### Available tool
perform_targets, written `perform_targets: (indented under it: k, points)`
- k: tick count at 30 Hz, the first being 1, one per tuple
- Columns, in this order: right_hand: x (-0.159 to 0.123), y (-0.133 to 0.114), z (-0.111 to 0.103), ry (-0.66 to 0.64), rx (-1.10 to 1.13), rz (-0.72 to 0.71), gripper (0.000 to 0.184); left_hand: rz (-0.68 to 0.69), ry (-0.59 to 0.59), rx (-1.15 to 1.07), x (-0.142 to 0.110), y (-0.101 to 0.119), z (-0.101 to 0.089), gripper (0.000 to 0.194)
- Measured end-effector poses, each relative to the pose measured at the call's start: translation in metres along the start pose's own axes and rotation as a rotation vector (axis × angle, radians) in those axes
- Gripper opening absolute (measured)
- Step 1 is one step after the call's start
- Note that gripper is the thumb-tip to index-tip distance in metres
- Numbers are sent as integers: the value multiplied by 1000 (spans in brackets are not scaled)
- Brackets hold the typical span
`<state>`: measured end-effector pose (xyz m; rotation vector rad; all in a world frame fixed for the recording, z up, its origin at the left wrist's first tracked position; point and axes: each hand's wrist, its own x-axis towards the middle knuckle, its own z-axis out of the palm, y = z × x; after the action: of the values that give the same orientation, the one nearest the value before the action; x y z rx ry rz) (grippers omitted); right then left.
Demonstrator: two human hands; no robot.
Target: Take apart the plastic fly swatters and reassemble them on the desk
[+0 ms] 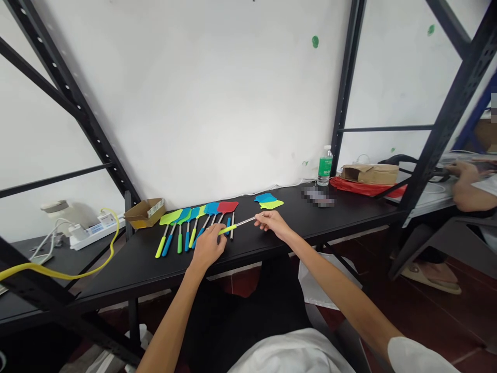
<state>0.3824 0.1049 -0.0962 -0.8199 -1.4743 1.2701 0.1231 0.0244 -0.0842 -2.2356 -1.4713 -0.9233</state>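
Above the black table I hold a fly swatter handle (228, 229) with a yellow-green grip and a thin metal rod. My left hand (208, 247) is closed on the grip end. The fingers of my right hand (272, 221) pinch the far end of the rod, and no swatter head shows on it. To the left lies a row of several fly swatters (179, 243) with yellow, green, blue and red heads. Beside my left hand are a blue handle (228, 224) and another handle (232, 230). Loose blue (265, 198) and yellow-green swatter heads (273, 204) lie beyond my right hand.
An open cardboard box (144, 213) stands at the table's left end. At the back right are a water bottle (325, 167), a blurred-out item (318, 197) and a cardboard carton (368, 174) on red plastic. Black rack posts (345, 77) frame the table. Another person's hand (462, 170) shows at right.
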Motion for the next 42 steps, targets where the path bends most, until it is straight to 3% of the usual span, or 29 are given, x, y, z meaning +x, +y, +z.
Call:
perform_targets:
  k: [8,12,16,19,21,27,31,37,42]
  points:
    - [-10,-4,7,-222,-314,-159,43,51,-89,-59,-3,2,0,30]
    - [-8,-6,8,-85,-472,-226,42,64,-95,-43,-3,0,0,34]
    - [-4,-5,-10,127,-878,-229,47,18,-70,4,-2,2,-1,34]
    - [-3,-5,-27,136,-1190,-97,63,11,-51,26,-3,4,-3,32]
    - [-4,-5,-32,83,-1293,-47,64,10,-39,30,-3,4,-3,32]
    - [-3,-4,-27,201,-1354,-103,58,10,-32,27,-3,2,0,30]
    - [-1,-3,-27,82,-1347,-44,67,15,-36,24,-3,3,0,29]
    - [-5,-9,-19,276,-1345,-129,43,13,-36,32,-3,4,-2,32]
    - [-5,-10,-20,201,-1271,-66,40,18,-38,30,-3,3,-3,30]
